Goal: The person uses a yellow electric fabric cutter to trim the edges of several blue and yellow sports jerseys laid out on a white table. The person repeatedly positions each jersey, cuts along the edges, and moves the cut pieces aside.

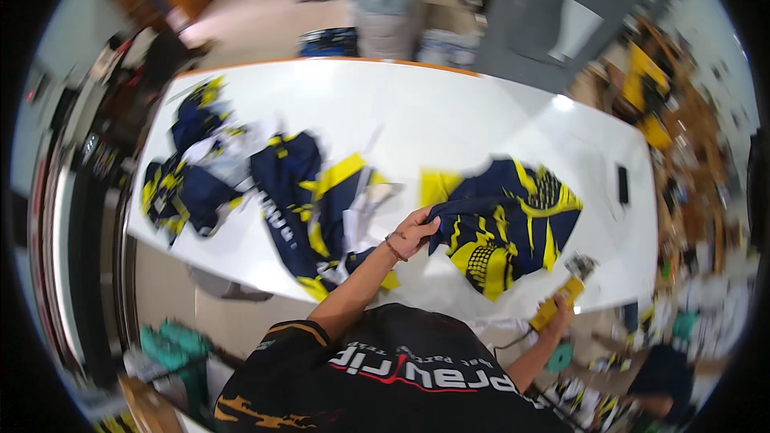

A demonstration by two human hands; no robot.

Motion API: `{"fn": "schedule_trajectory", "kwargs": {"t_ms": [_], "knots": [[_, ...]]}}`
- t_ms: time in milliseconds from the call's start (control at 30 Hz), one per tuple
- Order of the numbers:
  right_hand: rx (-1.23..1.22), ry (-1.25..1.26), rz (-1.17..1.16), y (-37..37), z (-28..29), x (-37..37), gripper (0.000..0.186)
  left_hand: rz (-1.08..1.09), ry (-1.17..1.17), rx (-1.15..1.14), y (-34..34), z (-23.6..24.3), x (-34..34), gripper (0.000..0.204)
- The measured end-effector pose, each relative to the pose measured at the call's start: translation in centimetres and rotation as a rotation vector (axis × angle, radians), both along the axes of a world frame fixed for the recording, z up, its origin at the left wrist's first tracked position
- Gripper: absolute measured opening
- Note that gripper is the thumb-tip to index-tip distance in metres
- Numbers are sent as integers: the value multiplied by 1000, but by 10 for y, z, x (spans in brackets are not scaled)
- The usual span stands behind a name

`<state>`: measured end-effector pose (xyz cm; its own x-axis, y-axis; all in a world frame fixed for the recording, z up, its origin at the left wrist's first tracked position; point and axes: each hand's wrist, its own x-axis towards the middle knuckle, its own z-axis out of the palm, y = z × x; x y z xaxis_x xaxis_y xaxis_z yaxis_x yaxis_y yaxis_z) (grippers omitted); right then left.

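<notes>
My left hand (415, 232) is closed on the edge of a navy and yellow patterned fabric piece (517, 220), which lies spread on the white table (417, 112). The cloth bunches up at my fingers. In my right hand (559, 317) is a yellow handheld electric fabric cutter (559, 305) with a metal head (581, 265). That head rests near the table's front right edge, apart from the cloth. A dark cord (509, 343) runs from the cutter's back end. Motion blur hides the fine detail of the head.
Left of my left hand lie more navy, yellow and white cloth pieces (293, 184), and a loose heap (192, 184) further left. A small black object (623, 184) sits at the table's right. A grey table (529, 32) stands beyond. At lower right another person (662, 381) is partly visible.
</notes>
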<state>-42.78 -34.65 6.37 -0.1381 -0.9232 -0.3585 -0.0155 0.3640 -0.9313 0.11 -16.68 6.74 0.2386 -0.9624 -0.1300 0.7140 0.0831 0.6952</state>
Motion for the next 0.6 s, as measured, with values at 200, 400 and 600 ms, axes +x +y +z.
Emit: {"fn": "schedule_trajectory", "kwargs": {"t_ms": [200, 400, 600], "knots": [[120, 18, 158, -27, -28, 34, 34, 674, -102, -388, 125, 147, 102, 42], [94, -55, 311, -50, -69, 84, 34, 1353, -497, -309, 225, 252, 235, 25], [100, -64, 334, -58, -63, 127, 27, 1740, -741, 46, 336, 344, 378, 26]]}}
